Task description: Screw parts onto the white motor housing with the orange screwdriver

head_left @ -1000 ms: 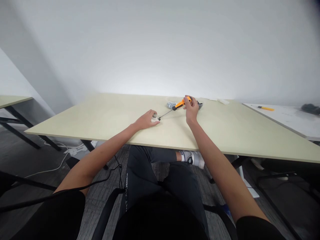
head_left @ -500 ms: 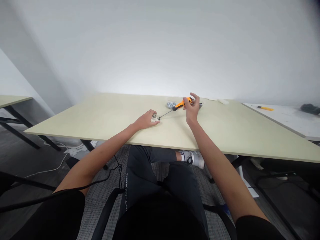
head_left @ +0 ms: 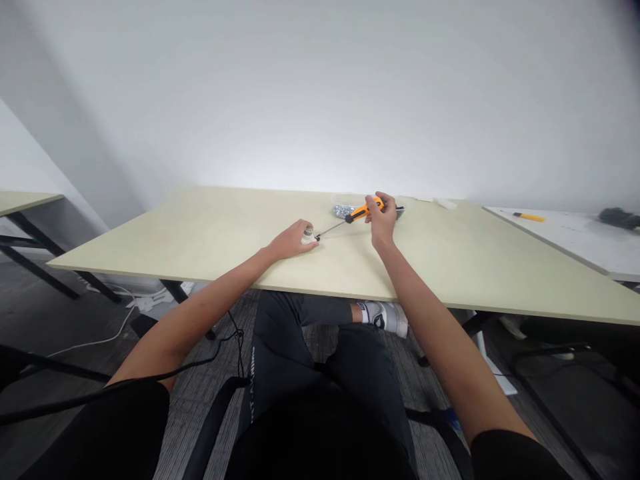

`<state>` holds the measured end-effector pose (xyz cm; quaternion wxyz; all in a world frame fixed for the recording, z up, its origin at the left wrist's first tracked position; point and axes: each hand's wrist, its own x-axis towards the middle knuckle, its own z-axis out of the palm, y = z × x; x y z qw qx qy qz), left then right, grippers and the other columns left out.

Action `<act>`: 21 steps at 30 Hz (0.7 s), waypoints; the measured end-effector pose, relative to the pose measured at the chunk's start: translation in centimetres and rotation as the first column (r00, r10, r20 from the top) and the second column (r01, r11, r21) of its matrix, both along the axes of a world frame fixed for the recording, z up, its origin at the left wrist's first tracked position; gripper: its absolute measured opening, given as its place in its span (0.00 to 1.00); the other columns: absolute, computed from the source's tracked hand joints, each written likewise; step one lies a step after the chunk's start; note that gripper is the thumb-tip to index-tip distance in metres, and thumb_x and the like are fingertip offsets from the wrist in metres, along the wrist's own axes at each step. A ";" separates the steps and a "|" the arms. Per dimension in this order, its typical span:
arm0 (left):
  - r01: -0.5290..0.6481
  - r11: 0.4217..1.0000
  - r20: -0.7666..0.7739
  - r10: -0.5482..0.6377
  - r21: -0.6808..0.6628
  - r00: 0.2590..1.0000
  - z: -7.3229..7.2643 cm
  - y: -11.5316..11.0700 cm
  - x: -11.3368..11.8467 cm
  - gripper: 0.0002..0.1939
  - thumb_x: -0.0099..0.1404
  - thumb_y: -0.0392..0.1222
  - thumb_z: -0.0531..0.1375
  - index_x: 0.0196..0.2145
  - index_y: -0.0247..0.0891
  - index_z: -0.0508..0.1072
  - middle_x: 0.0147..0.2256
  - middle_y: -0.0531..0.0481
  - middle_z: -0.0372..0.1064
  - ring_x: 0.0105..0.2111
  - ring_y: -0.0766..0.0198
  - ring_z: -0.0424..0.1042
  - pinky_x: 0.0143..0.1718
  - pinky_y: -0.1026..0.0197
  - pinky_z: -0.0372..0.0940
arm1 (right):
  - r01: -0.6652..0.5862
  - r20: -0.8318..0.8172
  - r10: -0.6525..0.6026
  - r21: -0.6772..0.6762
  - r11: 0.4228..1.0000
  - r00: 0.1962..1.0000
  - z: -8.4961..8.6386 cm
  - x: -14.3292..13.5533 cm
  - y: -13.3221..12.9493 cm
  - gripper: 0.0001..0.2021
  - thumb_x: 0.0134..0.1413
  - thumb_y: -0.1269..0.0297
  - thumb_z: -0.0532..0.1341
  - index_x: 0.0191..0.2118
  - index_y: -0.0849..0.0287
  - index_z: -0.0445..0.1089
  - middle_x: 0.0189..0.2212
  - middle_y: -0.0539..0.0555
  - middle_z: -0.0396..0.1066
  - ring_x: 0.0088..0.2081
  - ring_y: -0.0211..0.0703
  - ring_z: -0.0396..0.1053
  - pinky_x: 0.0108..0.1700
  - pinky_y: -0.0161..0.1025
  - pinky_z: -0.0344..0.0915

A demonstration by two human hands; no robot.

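My left hand (head_left: pixel 294 241) is closed around a small white fitting with a round metallic end (head_left: pixel 309 231), holding it against the table (head_left: pixel 220 227). A small dark part (head_left: pixel 317 238) sits at the fitting's right side. My right hand (head_left: pixel 382 220) grips the orange and black handle of a screwdriver (head_left: pixel 359 212). Its thin metal shaft slopes down to the left, and its tip meets the dark part. Exactly how the tip sits there is too small to make out. Fingers hide some of the fitting.
A clear container (head_left: pixel 343 208) of small shiny metal pieces stands behind the screwdriver, partly covered by it. On the white surface at right lie an orange utility knife (head_left: pixel 530 217) and a dark bundle (head_left: pixel 620 218). A white scrap (head_left: pixel 444 203) lies near the wall.
The fingers of my right hand have curled further around the screwdriver handle; the raised finger has come down. My left hand and the fitting stay in place.
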<state>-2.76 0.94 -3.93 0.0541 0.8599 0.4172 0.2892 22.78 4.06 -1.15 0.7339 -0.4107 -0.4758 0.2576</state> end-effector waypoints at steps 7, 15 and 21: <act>-0.001 1.000 0.012 0.001 -0.010 1.000 0.0 -0.1 0.0 0.26 0.62 0.57 0.57 0.51 0.38 0.62 0.48 0.42 0.65 0.46 0.54 0.67 0.48 0.52 0.64 | -0.013 0.007 0.013 0.024 1.000 1.000 -0.2 0.4 0.5 0.30 0.45 0.49 0.66 0.52 0.57 0.64 0.42 0.54 0.65 0.38 0.35 0.67 0.29 0.29 0.67; -0.005 1.000 0.010 0.005 -0.015 1.000 0.1 -0.1 0.0 0.26 0.62 0.58 0.57 0.51 0.39 0.62 0.48 0.41 0.65 0.47 0.53 0.67 0.49 0.51 0.64 | 0.021 0.033 -0.020 -0.021 1.000 0.999 -0.2 0.2 0.5 0.26 0.45 0.47 0.65 0.45 0.59 0.67 0.38 0.53 0.66 0.34 0.34 0.66 0.27 0.30 0.67; -0.012 1.000 0.008 0.012 -0.016 1.000 0.1 0.0 0.0 0.27 0.62 0.58 0.56 0.51 0.38 0.62 0.48 0.42 0.65 0.47 0.53 0.67 0.49 0.51 0.64 | -0.036 0.005 0.036 -0.024 0.999 0.999 0.1 0.4 0.2 0.23 0.46 0.49 0.65 0.44 0.59 0.68 0.37 0.52 0.68 0.37 0.35 0.68 0.30 0.29 0.69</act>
